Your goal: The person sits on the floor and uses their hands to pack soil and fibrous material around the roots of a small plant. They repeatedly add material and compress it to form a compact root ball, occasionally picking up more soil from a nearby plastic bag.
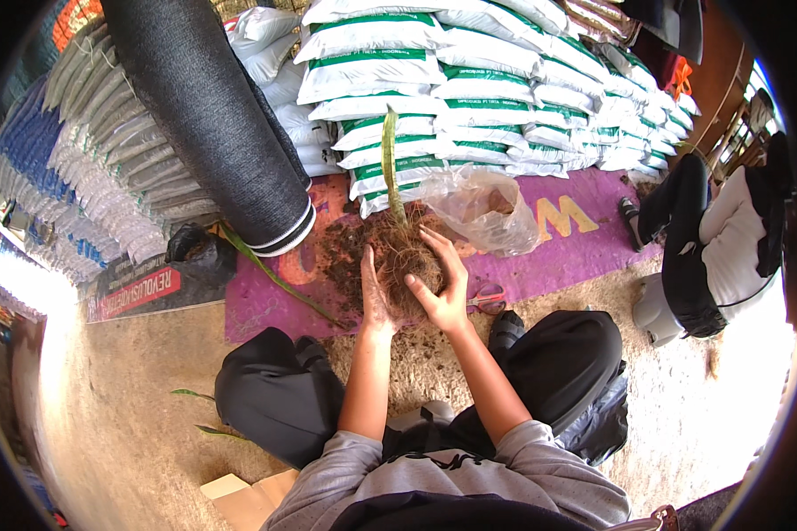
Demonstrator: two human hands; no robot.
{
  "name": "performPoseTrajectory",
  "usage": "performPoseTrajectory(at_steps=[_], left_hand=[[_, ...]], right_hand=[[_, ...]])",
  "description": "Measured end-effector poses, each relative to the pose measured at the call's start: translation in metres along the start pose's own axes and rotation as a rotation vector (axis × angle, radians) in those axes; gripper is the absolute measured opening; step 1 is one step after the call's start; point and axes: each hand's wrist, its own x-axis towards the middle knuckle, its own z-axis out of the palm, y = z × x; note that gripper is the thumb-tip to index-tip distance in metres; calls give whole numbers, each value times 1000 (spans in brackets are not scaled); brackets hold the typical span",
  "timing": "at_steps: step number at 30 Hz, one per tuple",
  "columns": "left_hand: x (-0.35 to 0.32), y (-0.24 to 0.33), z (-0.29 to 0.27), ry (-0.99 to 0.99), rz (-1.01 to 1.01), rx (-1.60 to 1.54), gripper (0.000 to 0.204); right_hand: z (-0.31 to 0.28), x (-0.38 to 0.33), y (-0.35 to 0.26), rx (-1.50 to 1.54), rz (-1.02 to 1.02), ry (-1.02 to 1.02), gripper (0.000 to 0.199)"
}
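Seated on the rough, sandy floor (133, 389) with dark-trousered knees spread, the person cups a plant's root ball (405, 257), a fibrous, tangled brown clump held just above the floor between both palms. The left hand (374, 296) presses flat against its left side, its grip closed on the roots; the right hand (443, 279) wraps the right side, fingers spread, grasping too. One stiff, blade-shaped green leaf (389, 159) rises upright from the clump. Loose crumbly soil (341, 257) lies on the purple mat (576, 239). Red-handled scissors (487, 298) rest just beside the right hand. Beyond sit a crinkled clear plastic bag (487, 208), a black ribbed mesh roll (212, 115), and stacked white-and-green sacks (478, 80).
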Motion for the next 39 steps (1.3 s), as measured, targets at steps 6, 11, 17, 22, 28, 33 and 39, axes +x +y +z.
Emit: performPoseTrajectory(at_steps=[6,11,17,22,28,33,39], left_hand=[[2,-6,-12,-53,33,-67,54],[4,-6,-17,-34,8,-104,44],[10,-17,-35,50,55,-55,39],[15,-21,-53,61,101,42,45],[6,-5,-23,-9,75,-196,39],[9,-6,-39,-8,-56,-240,38],[8,-11,-37,-26,-21,-303,38]], right_hand=[[2,0,-12,-282,-127,-169,66],[8,6,-10,101,72,-95,64],[14,7,-13,-37,6,-62,48],[17,4,-3,8,22,-73,44],[21,2,-8,-40,-49,-26,44],[18,3,-8,-93,-105,-91,42],[15,4,-6,-94,-100,-165,44]])
